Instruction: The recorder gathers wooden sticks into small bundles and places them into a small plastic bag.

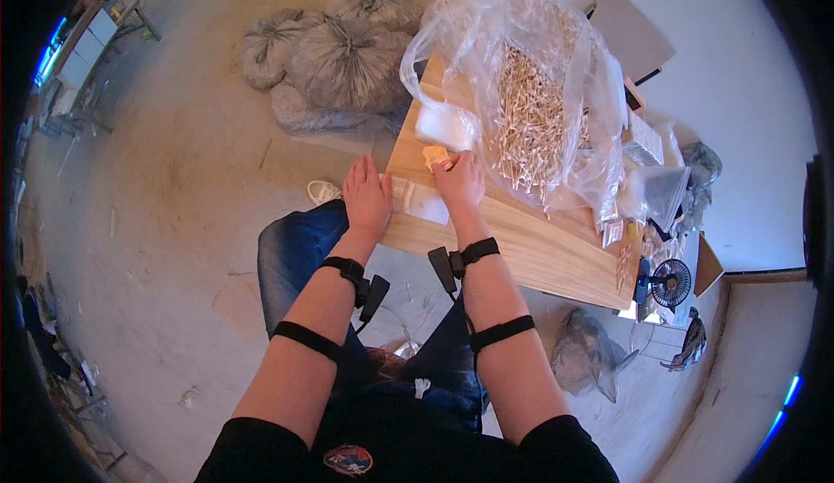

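On the wooden table (556, 261) sprawled a clear plastic bag (595, 127) of cotton swabs (530, 118). Near it, the person's right hand (461, 179) pinched a yellow-orange slip (433, 156); the left hand (367, 198) lay open beside a small packet (431, 206).

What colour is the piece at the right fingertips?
The piece is yellow-orange, best seen in the head view.

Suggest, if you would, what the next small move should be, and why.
Probably bring the small orange piece over to the clear packet: the right hand is already at that piece, the packet lies close by on the table, and the left hand rests at the packet's left end, where it could steady it.
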Motion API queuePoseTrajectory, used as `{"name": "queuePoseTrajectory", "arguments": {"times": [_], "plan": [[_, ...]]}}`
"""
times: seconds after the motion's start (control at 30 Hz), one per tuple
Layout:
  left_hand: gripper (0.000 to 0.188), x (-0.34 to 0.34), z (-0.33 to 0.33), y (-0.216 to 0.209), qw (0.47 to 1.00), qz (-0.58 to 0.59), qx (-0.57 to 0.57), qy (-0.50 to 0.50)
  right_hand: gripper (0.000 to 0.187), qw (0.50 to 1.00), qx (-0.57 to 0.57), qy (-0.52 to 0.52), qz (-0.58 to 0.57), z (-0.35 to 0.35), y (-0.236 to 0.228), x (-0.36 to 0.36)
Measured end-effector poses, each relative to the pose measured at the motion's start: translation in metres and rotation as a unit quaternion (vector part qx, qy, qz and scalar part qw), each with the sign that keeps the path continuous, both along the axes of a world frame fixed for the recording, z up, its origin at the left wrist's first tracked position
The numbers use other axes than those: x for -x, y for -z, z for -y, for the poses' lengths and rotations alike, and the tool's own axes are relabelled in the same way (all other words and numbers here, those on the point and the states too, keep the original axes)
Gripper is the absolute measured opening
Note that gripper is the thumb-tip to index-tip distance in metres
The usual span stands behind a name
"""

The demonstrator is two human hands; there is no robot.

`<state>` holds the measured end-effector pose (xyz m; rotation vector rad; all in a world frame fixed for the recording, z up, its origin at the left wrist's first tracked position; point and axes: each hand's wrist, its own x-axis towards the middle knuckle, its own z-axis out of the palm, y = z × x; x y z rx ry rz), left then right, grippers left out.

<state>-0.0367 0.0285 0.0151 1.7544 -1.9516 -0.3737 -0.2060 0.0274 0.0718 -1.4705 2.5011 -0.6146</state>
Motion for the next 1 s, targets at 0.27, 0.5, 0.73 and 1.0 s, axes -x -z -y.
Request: {"name": "queuePoseTrajectory", "arguments": {"times": [0.27, 0.5, 0.73, 1.0], "plan": [[0.055, -0.001, 0.0, -0.002, 1.0, 0.001, -0.008, 0.007, 0.036, 0.992, -0.008, 0.065, 0.109, 0.002, 0.001, 0.004], [0.053, 0.011, 0.001, -0.007, 1.0, -0.011, -0.006, 0.019, 0.028, 0.953, 0.118, 0.071, 0.269, -0.003, 0.034, 0.037], [0.052, 0.002, 0.001, -0.004, 1.0, -0.006, -0.013, 0.002, 0.019, 0.913, 0.079, 0.038, 0.399, -0.048, 0.021, -0.026], [0.051, -0.001, -0.002, -0.001, 1.0, -0.007, 0.002, 0.006, 0.013, 0.969, 0.097, -0.053, 0.223, -0.051, 0.017, -0.048]]}}
